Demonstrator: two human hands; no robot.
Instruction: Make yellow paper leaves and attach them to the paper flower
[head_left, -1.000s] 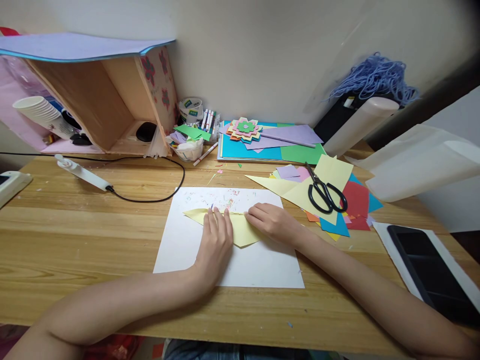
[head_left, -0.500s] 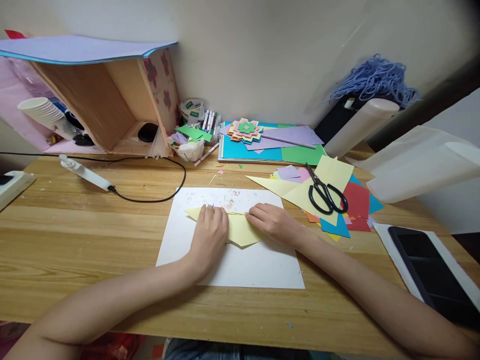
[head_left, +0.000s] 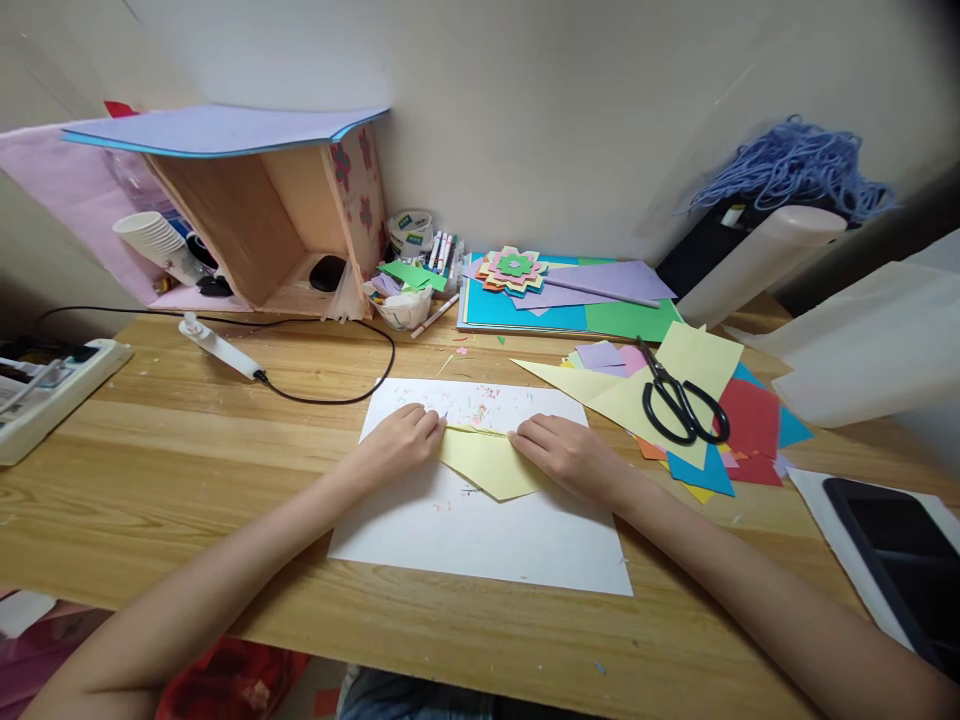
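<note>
A pale yellow piece of paper [head_left: 491,465] lies on a white sheet [head_left: 480,550] with a folded top edge and a pointed lower edge. My left hand [head_left: 405,440] is closed at its left end, covering the corner there. At the right end, my right hand [head_left: 562,450] has its fingers pressed together on the same yellow paper. Colour smudges and small marks dot the white sheet. Exactly how the fingertips grip the fold is hidden.
Right of the sheet, black-handled scissors [head_left: 682,405] rest on yellow paper and coloured scraps [head_left: 750,415]. A layered paper flower [head_left: 514,268] lies on coloured sheets [head_left: 637,318] behind. A white glue gun [head_left: 221,345] with a black cable, and a power strip [head_left: 64,400], are at left.
My left hand has slid left along the fold to the paper's left end, uncovering more of its middle. My right hand stays at the right end. The camera view has turned slightly left.
</note>
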